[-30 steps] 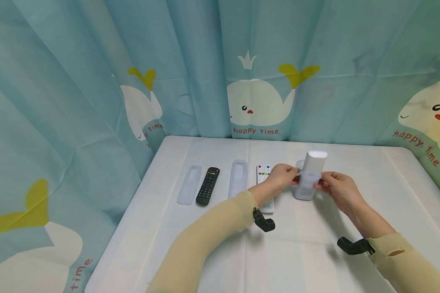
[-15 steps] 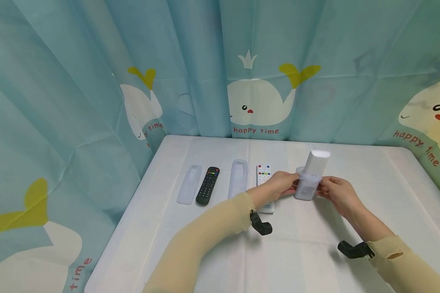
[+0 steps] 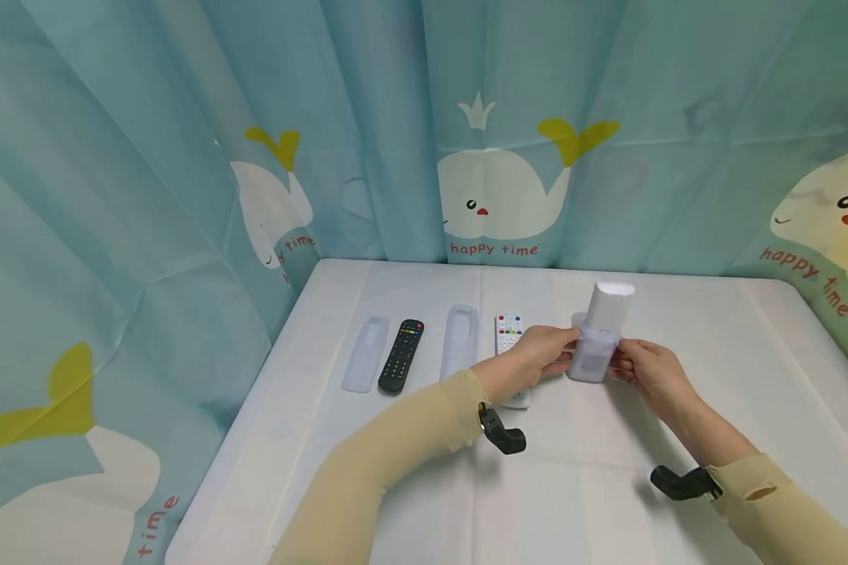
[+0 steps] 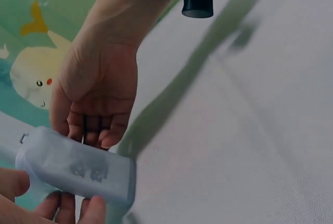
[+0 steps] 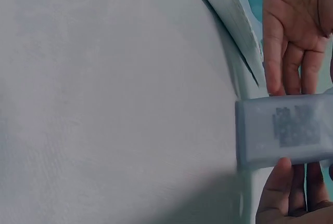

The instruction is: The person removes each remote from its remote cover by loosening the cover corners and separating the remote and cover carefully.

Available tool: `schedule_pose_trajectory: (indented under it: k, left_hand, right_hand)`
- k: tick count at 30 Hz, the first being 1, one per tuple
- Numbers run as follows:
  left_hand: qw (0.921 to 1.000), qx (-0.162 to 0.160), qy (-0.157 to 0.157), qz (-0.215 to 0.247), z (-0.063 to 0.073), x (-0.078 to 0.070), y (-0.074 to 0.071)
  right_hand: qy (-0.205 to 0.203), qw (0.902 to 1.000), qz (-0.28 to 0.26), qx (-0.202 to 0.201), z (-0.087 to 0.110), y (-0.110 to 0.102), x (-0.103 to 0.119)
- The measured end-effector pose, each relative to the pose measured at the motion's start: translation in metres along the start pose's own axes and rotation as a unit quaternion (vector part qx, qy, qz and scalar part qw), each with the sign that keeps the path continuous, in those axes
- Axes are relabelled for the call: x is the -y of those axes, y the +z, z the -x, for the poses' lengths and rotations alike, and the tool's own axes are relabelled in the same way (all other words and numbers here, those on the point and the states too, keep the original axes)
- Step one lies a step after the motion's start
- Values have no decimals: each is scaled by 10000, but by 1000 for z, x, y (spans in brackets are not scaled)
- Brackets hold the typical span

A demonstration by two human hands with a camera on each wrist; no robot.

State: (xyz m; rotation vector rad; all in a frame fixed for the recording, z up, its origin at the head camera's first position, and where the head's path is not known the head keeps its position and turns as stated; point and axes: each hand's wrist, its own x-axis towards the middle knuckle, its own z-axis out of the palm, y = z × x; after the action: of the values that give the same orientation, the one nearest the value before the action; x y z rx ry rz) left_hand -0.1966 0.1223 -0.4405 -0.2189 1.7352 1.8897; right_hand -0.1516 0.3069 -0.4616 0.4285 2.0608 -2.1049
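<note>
A white remote control (image 3: 610, 308) stands with its lower part inside a translucent remote cover (image 3: 590, 359). The cover's lower end is at the tabletop, and the remote leans slightly right in the head view. My left hand (image 3: 546, 351) grips the cover's left edge, while my right hand (image 3: 652, 373) pinches the right edge with thumb and fingers. In the left wrist view, dark markings show through the cover (image 4: 78, 168) between both hands. The right wrist view shows the cover (image 5: 260, 130) with fingers along its two long sides.
Left of the hands lie a white remote with coloured buttons (image 3: 509, 333), partly behind my left forearm, a translucent cover (image 3: 460, 341), a black remote (image 3: 400, 357) and another translucent cover (image 3: 365, 355). Behind the white table (image 3: 537, 502) hangs a blue-green curtain (image 3: 381, 157).
The white remote tips further right, then comes back slightly. My left hand's fingers shift lower along the cover's edge. My right hand stays almost in place, and the items on the left stay put.
</note>
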Motion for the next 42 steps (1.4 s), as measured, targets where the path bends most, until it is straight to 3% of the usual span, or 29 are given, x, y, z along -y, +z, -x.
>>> schedule_pose_trajectory:
  k: [7, 14, 22, 30, 38, 42]
  left_hand:
    - [9981, -218, -409, 414, -4, 1, 2]
    - [9963, -38, -545, 668, -6, -3, -1]
    - [9977, -14, -446, 513, -8, -4, 2]
    - [9991, 71, -274, 301, -7, -5, 2]
    - [9992, 109, -215, 307, -10, -5, -2]
    - [9999, 146, -40, 39, -12, -5, -3]
  right_hand:
    - [37, 9999, -130, -12, 1, 2, -2]
    - [-7, 9998, -208, 42, 1, 3, -4]
    - [-58, 9964, -839, 114, 10, 0, 1]
    - [164, 9805, -1916, 398, 14, -4, 17]
    - [604, 9800, -1869, 329, 8, -4, 24]
    - [705, 9856, -1462, 475, 5, -5, 22]
